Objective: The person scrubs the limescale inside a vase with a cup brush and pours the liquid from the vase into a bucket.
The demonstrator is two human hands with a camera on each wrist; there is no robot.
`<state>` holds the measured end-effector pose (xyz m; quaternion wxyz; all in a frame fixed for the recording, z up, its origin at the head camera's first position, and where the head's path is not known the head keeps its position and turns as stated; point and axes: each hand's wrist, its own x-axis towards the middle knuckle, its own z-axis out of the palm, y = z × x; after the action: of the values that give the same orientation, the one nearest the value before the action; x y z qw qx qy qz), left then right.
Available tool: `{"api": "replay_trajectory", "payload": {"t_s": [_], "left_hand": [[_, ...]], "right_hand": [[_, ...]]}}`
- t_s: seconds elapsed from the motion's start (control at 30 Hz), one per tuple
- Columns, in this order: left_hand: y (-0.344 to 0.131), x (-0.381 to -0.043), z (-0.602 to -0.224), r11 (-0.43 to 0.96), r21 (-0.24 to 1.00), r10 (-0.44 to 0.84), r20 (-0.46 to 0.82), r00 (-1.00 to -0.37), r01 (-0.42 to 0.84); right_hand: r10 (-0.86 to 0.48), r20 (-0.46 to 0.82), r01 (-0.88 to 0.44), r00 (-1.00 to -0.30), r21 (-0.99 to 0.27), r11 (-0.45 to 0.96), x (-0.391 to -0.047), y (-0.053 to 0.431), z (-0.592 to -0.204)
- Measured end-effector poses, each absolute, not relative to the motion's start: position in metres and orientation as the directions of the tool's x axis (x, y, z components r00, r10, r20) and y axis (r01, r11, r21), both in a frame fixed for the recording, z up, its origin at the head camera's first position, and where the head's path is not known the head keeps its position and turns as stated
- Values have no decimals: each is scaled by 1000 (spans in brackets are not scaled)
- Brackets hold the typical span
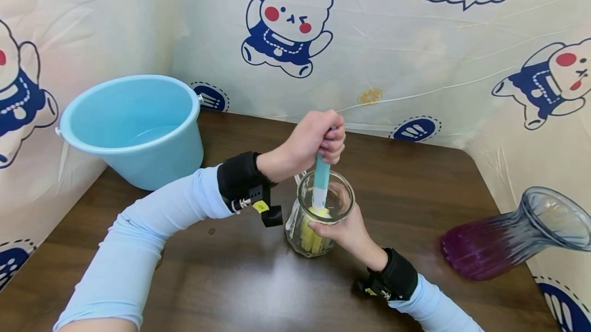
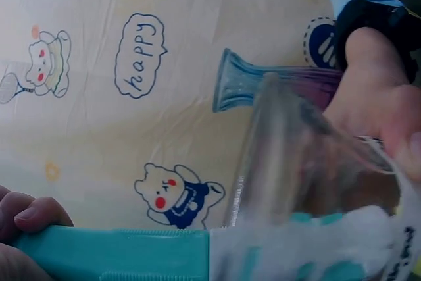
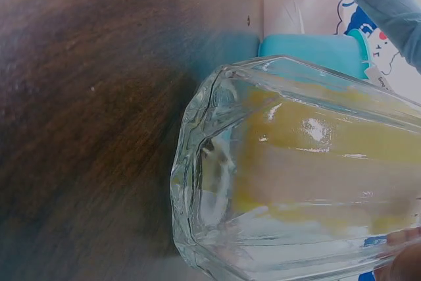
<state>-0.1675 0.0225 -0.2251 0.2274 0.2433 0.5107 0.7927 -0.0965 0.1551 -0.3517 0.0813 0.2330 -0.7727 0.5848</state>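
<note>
My left hand (image 1: 308,139) grips the teal handle (image 1: 321,175) of a sponge bottle brush, fist above the jar's mouth. The brush's yellow sponge head (image 1: 310,237) is down inside a clear glass jar (image 3: 197,182) with a faceted base. My right hand (image 1: 348,232) holds the jar around its right side, thumb at the front; the other fingers show partly through the glass. A white strip with dark print (image 2: 404,248) hangs by the jar's left side. The jar looks roughly upright, low over the table; whether its base touches the wood I cannot tell.
A light blue bucket (image 1: 180,162) stands at the back left of the brown wooden table (image 1: 221,280). Toward the right edge is a glass vase (image 1: 489,245), purple at its bottom and clear above. A cartoon-printed cloth (image 1: 388,34) hangs behind the table.
</note>
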Motion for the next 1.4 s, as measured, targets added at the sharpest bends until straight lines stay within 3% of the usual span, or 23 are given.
{"api": "replay_trajectory", "payload": {"t_s": [0.37,0.73,1.07,1.4], "left_hand": [[33,-168,-228,-366,924,646,163,-745,-115],[35,-167,-171,-356,935,655,244,-715,-7],[30,-167,-123,-398,914,649,340,-681,76],[43,-174,-144,-312,950,694,249,-676,29]], "right_hand": [[-274,410,-465,-870,-866,182,-98,157,-352],[-271,368,-419,-889,-894,160,-99,158,-354],[-310,390,-441,-867,-890,114,-100,158,-355],[-289,387,-438,-876,-888,137,-99,157,-354]]}}
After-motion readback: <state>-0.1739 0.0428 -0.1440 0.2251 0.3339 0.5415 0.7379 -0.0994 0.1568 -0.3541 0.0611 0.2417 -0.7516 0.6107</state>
